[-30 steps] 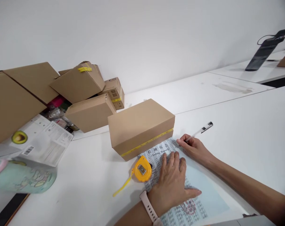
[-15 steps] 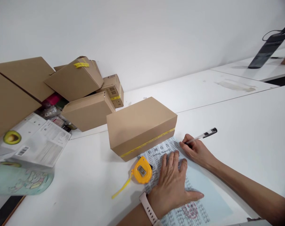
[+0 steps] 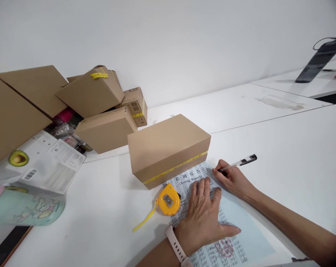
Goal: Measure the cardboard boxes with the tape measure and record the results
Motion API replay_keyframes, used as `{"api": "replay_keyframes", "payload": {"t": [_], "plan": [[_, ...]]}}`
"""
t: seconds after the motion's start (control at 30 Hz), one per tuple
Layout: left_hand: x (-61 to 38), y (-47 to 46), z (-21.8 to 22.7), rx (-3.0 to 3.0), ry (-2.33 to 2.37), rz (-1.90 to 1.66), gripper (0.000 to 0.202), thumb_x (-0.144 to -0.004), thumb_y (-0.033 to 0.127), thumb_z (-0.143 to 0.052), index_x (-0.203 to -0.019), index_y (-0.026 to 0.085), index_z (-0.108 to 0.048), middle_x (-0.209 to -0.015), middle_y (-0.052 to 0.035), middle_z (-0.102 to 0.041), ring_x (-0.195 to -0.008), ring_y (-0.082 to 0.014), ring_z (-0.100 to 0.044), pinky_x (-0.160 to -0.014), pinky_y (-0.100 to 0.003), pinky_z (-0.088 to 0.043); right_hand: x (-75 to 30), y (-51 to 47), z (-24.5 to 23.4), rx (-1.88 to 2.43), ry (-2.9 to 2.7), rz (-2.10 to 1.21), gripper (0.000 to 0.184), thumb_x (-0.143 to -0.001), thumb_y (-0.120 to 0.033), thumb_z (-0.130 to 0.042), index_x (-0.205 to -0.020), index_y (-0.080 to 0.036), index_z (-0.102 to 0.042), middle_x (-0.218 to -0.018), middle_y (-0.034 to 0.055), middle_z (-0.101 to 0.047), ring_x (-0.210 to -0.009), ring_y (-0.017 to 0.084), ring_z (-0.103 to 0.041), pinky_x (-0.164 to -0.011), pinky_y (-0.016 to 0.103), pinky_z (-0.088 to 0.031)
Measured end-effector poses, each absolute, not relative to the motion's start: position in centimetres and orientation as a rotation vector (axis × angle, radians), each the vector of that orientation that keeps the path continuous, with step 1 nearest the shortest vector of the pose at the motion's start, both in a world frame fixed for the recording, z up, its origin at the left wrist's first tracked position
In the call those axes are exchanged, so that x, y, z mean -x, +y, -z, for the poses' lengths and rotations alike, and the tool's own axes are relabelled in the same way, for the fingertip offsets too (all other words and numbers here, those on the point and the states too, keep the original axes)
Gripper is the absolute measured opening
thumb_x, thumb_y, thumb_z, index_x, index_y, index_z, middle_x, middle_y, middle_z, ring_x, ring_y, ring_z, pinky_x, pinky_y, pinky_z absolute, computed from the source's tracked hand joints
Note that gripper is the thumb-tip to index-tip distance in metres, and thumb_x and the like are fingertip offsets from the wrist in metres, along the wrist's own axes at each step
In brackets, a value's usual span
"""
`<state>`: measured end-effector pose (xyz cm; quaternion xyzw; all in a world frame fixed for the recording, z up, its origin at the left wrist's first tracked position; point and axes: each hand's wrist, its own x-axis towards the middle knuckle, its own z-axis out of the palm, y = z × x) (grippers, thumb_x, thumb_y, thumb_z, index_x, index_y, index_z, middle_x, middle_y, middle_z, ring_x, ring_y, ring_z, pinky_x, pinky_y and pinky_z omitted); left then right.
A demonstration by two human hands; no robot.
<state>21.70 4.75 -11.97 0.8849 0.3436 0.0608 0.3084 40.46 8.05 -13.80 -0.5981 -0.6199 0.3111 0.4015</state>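
My left hand (image 3: 202, 211) lies flat with fingers spread on a light blue paper headed "Testing Report" (image 3: 252, 233), much of it covered with handwriting. Pinched in my right hand (image 3: 231, 180) is a pen (image 3: 241, 162) with a clear barrel and black cap end; its writing tip is hidden by the fingers near the paper's upper right edge. An orange tape measure (image 3: 168, 200) sits by the paper's left edge, a short yellow strip sticking out of it. Directly beyond the paper stands a closed cardboard box (image 3: 169, 144) with a yellow band along its side.
Several cardboard boxes (image 3: 106, 129) are piled at the back left. Nearer lie a white printed package with an avocado picture (image 3: 49, 159) and a mint-green bottle (image 3: 29, 207). A dark bottle (image 3: 318, 61) stands far right on the white table (image 3: 290, 148).
The whole view has shifted slightly, so the surroundings sit a little further right. Both hands keep nearly the same place on the paper, the pen still in the right one.
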Motion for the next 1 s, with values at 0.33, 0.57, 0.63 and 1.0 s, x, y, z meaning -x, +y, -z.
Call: {"api": "replay_keyframes", "payload": {"t": [0.33, 0.57, 0.63, 1.0], "plan": [[-21.74, 4.76, 11.95, -2.354, 0.92, -0.137, 0.1, -0.077, 0.069, -0.065, -0.149, 0.008, -0.033, -0.162, -0.0267, -0.007, -0.15, -0.0413, -0.001, -0.12, -0.063, -0.009, -40.57, 8.12, 14.15, 1.513, -1.585, -0.803, 0.029, -0.09, -0.043, -0.051, -0.069, -0.024, -0.044, -0.056, -0.0058, -0.035, -0.051, 0.011, -0.029, -0.048, 0.027, -0.026], [-21.77, 4.78, 11.81, -2.355, 0.917, -0.133, 0.1, -0.077, 0.068, -0.066, -0.149, 0.007, -0.032, -0.162, -0.0269, -0.01, -0.15, -0.0414, -0.003, -0.12, -0.062, -0.009, -40.91, 8.11, 14.53, 1.522, -1.577, -0.818, 0.023, -0.087, -0.037, -0.054, -0.071, -0.025, -0.043, -0.053, -0.008, -0.031, -0.05, 0.011, -0.028, -0.049, 0.027, -0.025], [-21.75, 4.74, 11.74, -2.358, 0.918, -0.13, 0.101, -0.077, 0.069, -0.066, -0.149, 0.007, -0.032, -0.162, -0.0271, -0.009, -0.15, -0.042, -0.004, -0.12, -0.063, -0.01, -41.0, 8.12, 14.62, 1.528, -1.57, -0.815, 0.023, -0.088, -0.038, -0.053, -0.071, -0.024, -0.043, -0.054, -0.0075, -0.032, -0.051, 0.011, -0.028, -0.049, 0.027, -0.025], [-21.47, 4.45, 11.61, -2.42, 0.937, -0.134, 0.098, -0.08, 0.076, -0.055, -0.149, 0.011, -0.032, -0.162, -0.0249, -0.011, -0.151, -0.0381, -0.004, -0.121, -0.06, -0.011, -40.98, 8.35, 14.76, 1.503, -1.592, -0.773, 0.027, -0.09, -0.039, -0.051, -0.07, -0.023, -0.043, -0.059, -0.0063, -0.032, -0.052, 0.01, -0.028, -0.048, 0.026, -0.025]]}}
